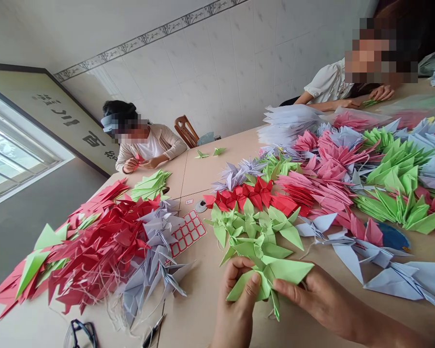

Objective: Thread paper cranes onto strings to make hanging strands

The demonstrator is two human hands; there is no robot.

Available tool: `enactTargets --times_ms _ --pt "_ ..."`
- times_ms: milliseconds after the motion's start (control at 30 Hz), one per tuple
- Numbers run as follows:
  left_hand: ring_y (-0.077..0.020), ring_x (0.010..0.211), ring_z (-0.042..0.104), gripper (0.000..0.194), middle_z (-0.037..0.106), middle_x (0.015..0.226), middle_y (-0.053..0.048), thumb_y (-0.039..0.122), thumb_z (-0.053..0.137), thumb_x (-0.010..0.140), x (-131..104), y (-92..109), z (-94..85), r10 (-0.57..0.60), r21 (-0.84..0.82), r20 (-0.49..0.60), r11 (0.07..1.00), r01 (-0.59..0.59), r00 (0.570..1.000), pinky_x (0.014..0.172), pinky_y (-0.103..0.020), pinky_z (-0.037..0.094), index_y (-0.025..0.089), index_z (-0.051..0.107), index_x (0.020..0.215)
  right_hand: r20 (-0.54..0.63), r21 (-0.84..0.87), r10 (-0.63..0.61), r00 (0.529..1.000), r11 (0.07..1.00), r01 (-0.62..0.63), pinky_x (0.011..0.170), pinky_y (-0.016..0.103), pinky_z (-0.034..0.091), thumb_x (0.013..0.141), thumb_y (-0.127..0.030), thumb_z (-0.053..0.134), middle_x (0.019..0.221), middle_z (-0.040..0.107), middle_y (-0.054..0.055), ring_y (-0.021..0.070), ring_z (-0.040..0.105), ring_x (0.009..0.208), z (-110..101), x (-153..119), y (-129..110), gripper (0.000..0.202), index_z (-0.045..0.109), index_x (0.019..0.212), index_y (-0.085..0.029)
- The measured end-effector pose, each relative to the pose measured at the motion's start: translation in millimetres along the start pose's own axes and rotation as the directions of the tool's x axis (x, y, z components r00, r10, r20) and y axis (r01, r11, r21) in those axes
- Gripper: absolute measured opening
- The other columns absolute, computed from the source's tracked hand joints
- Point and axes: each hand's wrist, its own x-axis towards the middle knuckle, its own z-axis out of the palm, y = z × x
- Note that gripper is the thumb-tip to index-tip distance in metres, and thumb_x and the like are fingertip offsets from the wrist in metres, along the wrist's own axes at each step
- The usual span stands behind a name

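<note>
Near the front edge of the table, both hands hold one light green folded paper crane (pixel 288 270) with its wings spread. My left hand (pixel 239 299) pinches its left wing and body between thumb and fingers. On the other side, my right hand (pixel 317 295) grips the right wing, thumb on top. A pale string hangs below the crane. Just beyond my hands lie several green cranes (pixel 253 224) in a cluster, with a row of red folded pieces (pixel 242 193) behind them. Blue-grey cranes (pixel 395 273) lie right of my right hand.
Red cranes (pixel 94 251) are heaped at left, beside a red-bordered label sheet (pixel 188 233). A pen (pixel 154 331) and glasses (pixel 81 333) lie at the front. Pink and green stacks (pixel 395 159) fill the right. Two people sit across the table.
</note>
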Motion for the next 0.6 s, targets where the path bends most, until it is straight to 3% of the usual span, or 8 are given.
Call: enactTargets --times_ms 67,233,500,600 --pt "-0.0121 0.067 0.053 0.025 0.057 0.077 0.001 0.037 0.072 0.083 0.0 0.1 0.6 -0.008 0.007 0.022 1.0 0.008 1.0 0.062 -0.024 0.044 0.019 0.061 0.097 0.01 0.031 -0.005 1.0 1.0 0.004 0.098 0.038 0.049 0.092 -0.04 0.059 0.1 0.072 0.007 0.0271 0.062 0.107 -0.4 1.6 -4.3 0.027 0.072 0.106 -0.021" --pt "-0.0123 0.059 0.055 0.034 0.059 0.071 0.003 0.039 0.07 0.084 0.4 -1.2 1.1 -0.072 -0.013 0.167 0.997 0.076 0.983 0.06 -0.027 0.048 0.022 0.053 0.108 0.018 0.059 0.009 1.0 0.998 -0.01 0.092 0.036 0.051 0.096 -0.039 0.053 0.093 0.072 0.004 0.0225 0.065 0.088 0.6 1.6 -1.0 0.027 0.069 0.109 -0.023" --pt "-0.0097 0.057 0.054 0.04 0.062 0.072 0.003 0.034 0.075 0.08 -1.5 -1.4 0.0 -0.068 -0.069 0.114 0.995 0.076 0.991 0.058 -0.023 0.045 0.023 0.053 0.112 0.041 0.079 0.012 0.999 0.997 -0.015 0.081 0.035 0.055 0.096 -0.041 0.051 0.08 0.069 0.003 0.022 0.066 0.079 0.4 2.8 -2.0 0.027 0.067 0.105 -0.021" --pt "-0.0096 0.058 0.054 0.045 0.06 0.071 0.003 0.036 0.076 0.08 -3.3 1.6 -0.6 -0.107 -0.026 0.178 0.993 0.113 0.978 0.057 -0.022 0.045 0.023 0.054 0.117 -0.022 0.061 0.037 0.999 0.998 -0.036 0.074 0.032 0.055 0.095 -0.047 0.05 0.076 0.068 0.003 0.021 0.066 0.076 -0.4 0.5 3.7 0.032 0.066 0.089 -0.02"
